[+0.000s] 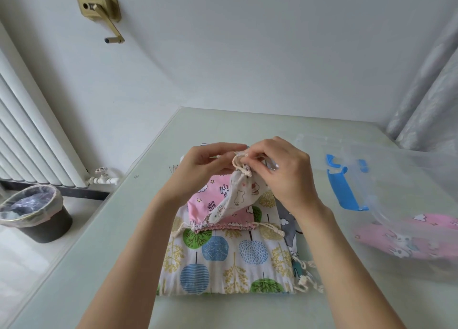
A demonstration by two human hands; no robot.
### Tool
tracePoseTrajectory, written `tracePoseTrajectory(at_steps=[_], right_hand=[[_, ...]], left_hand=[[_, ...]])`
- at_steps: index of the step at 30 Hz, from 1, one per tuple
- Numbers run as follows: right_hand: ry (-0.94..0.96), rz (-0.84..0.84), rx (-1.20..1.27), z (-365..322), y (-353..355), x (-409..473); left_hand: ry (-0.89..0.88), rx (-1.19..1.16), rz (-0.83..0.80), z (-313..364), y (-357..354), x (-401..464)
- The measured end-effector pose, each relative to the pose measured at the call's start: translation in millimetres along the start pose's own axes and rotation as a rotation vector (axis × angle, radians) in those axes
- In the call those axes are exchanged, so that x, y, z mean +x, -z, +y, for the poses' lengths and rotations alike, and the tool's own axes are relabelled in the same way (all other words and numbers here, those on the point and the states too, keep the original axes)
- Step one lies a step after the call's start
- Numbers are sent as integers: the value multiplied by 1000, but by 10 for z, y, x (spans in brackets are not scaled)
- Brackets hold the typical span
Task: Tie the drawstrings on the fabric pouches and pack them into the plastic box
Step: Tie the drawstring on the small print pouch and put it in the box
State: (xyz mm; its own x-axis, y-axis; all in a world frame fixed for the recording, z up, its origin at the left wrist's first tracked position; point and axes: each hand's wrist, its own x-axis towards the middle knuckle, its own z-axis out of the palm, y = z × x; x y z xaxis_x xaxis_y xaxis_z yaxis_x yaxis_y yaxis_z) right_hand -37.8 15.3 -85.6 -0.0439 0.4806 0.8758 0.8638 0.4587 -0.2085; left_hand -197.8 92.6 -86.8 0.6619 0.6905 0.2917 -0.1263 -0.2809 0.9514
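Our left hand (205, 163) and right hand (280, 172) pinch the drawstring (239, 163) of a small cream pouch (238, 197) held above the stacked pouches (223, 254), which still wait. At right, the plastic box (406, 180) already holds one pink pouch (409, 239).

- Plastic box (406, 170) running off the right edge, its outline blurring.
- Grey pouch (287, 219) lying mostly hidden under the tree-print pouch (223, 254).
- Right hand (280, 170) covering the small pouch's (238, 194) drawstring ends.

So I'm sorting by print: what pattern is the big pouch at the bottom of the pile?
Colourful trees on white, head view: big pouch.
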Motion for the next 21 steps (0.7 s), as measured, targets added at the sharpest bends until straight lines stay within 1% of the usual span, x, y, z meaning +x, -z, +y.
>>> tracePoseTrajectory(at_steps=[2,5,9,13,15,19,21], right_hand=[[15,4,33,12,-28,-16],[5,2,109,29,-44,-27],[-79,-12,239,26,-13,-24],[-88,-34,271,31,17,-15],[-101,-68,269,60,24,-15],[-172,-194,256,146,76,-22],[-157,-217,235,156,84,-23]], left_hand=[[-12,45,-20,-13,-14,3],[2,33,-35,-22,-6,3],[-13,20,-48,-32,7,-1],[-21,62,-49,-47,-3,2],[-16,128,-57,-58,1,3],[0,227,-50,-49,-25,5],[16,280,-31,-48,-47,15]])
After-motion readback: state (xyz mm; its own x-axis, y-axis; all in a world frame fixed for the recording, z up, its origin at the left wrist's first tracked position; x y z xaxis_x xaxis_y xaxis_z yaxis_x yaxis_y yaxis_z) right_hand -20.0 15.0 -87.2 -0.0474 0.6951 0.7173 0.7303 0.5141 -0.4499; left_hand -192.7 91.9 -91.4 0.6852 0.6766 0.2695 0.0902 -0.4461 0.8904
